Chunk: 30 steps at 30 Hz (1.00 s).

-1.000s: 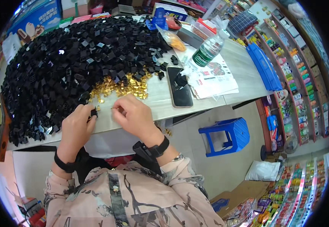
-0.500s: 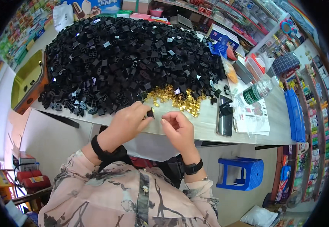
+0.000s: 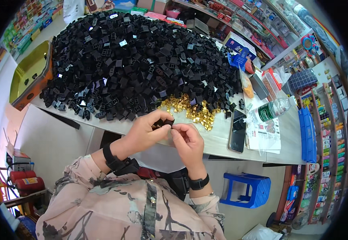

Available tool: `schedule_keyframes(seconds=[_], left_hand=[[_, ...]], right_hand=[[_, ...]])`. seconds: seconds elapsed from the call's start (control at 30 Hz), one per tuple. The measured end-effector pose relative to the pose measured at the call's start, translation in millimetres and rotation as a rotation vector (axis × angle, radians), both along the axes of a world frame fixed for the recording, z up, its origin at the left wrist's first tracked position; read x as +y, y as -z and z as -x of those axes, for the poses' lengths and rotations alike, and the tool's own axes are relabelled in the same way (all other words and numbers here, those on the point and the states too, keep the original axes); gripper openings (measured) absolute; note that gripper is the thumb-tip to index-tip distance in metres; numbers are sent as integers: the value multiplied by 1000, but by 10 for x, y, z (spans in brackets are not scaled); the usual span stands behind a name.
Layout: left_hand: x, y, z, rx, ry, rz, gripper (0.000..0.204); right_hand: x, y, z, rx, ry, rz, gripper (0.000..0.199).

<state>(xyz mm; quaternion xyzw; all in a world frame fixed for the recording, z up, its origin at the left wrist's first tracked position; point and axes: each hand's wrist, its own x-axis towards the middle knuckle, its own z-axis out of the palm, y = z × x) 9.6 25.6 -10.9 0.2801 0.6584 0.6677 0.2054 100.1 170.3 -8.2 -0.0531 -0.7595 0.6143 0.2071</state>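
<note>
My left hand [image 3: 148, 130] is closed round a small black plastic piece [image 3: 168, 122], which shows between thumb and forefinger. Touching that piece are the pinched thumb and forefinger of my right hand [image 3: 190, 143]; whatever they grip is hidden or too small to make out. Both hands are over the table's front edge. Just beyond them lies a scatter of small shiny gold metal pieces [image 3: 202, 114]. A large heap of black plastic pieces [image 3: 134, 64], many with square openings, covers most of the table [image 3: 218, 138].
Right of the gold pieces lie a phone [image 3: 237, 131], printed papers [image 3: 268, 138] and a clear bottle [image 3: 272, 110] on its side. An orange box with a yellow inside [image 3: 32, 76] stands left of the heap. A blue stool [image 3: 248, 190] is on the floor at right.
My hands have come together: the right fingertips, apart from the left before, now meet the black piece. My left fingers have curled further round it. The whole view has shifted slightly.
</note>
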Motion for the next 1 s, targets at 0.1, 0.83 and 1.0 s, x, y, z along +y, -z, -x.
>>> schedule_keyframes(seconds=[0.1,0.83,1.0], left_hand=[[14,35,-19,179,-54,0,27],[-54,-5,-55,580,67,40,25],[-62,-3,-48,575,36,43,25]], right_hand=[[52,-55,-51,-10,-32,90,14],[62,-153,-137,-245,-101,298,12],[151,-92,-131,-309,-105,287,12]])
